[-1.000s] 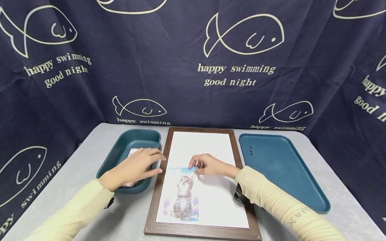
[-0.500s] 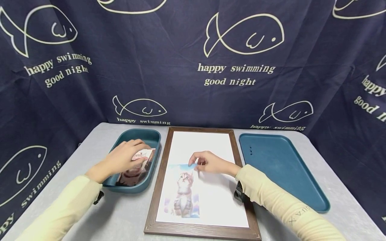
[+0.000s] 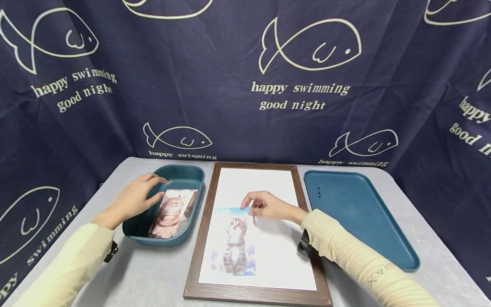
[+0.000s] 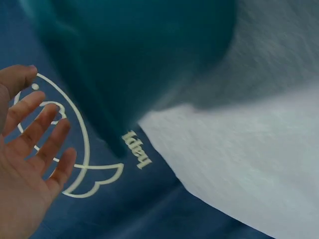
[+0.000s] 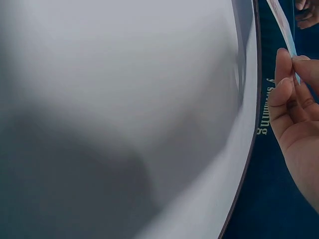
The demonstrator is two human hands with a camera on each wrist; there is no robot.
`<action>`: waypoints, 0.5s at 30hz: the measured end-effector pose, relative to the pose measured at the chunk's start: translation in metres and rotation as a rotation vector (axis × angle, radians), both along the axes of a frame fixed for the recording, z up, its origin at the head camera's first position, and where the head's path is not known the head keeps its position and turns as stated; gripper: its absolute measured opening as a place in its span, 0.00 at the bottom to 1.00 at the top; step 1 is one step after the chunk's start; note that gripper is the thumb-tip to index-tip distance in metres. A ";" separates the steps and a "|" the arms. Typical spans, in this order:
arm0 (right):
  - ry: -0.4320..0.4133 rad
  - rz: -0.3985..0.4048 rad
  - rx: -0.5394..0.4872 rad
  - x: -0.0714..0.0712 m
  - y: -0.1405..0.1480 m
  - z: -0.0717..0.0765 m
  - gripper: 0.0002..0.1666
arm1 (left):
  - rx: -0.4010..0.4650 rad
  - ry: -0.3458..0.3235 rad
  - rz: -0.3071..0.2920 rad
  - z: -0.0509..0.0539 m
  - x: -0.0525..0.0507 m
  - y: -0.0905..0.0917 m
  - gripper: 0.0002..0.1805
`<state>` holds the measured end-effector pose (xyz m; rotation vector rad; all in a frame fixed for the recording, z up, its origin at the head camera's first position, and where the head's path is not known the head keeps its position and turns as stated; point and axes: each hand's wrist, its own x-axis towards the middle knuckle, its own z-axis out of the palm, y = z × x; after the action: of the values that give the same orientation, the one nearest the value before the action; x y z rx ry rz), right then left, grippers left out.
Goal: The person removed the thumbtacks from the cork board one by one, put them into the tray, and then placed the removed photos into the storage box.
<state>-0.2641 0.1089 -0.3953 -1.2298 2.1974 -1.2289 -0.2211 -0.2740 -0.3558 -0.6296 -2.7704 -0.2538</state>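
A kitten picture card [image 3: 235, 245] hangs over the lower left of a white board [image 3: 285, 251] in a brown wooden frame. My right hand [image 3: 273, 207] pinches the card's top right corner between thumb and fingers; the right wrist view shows the thin card [image 5: 283, 25] edge-on in that grip. My left hand [image 3: 135, 196] is above the left side of a deep teal bin [image 3: 180, 171], fingers loosely spread and holding nothing. In the bin lies another cat picture [image 3: 170, 215]. The left wrist view shows that hand [image 4: 37, 144] apart from the bin's wall [image 4: 149, 45].
A shallow teal tray [image 3: 356, 213] with small dark marks near its upper left lies right of the frame [image 3: 256, 294]. Grey-white table surface [image 3: 153, 273] surrounds these things. A navy curtain [image 3: 234, 115] with fish drawings closes off the back and sides.
My left hand has moved left from beside the frame, across the bin to its left side, uncovering the cat picture. My right hand has raised the kitten card slightly, still pinching it.
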 end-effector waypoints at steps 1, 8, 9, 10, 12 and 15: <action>-0.003 0.000 0.000 0.000 0.000 0.000 0.11 | 0.000 0.002 0.011 -0.001 0.000 -0.003 0.18; -0.038 -0.016 -0.001 -0.001 0.003 0.002 0.11 | 0.036 0.045 0.066 -0.011 -0.002 -0.021 0.19; -0.044 -0.021 -0.002 -0.001 0.004 0.003 0.11 | 0.042 0.050 0.071 -0.012 -0.002 -0.024 0.19; -0.047 -0.026 -0.003 -0.001 0.004 0.003 0.11 | 0.048 0.053 0.076 -0.013 -0.002 -0.026 0.20; -0.053 -0.035 -0.008 -0.001 0.004 0.003 0.11 | 0.056 0.050 0.089 -0.015 -0.002 -0.029 0.20; -0.065 -0.049 -0.019 -0.001 0.004 0.004 0.11 | 0.067 0.026 0.109 -0.017 -0.001 -0.034 0.22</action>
<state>-0.2653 0.1132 -0.3916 -1.1331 2.1858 -1.2925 -0.2220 -0.3082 -0.3729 -0.4606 -2.7472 -0.3108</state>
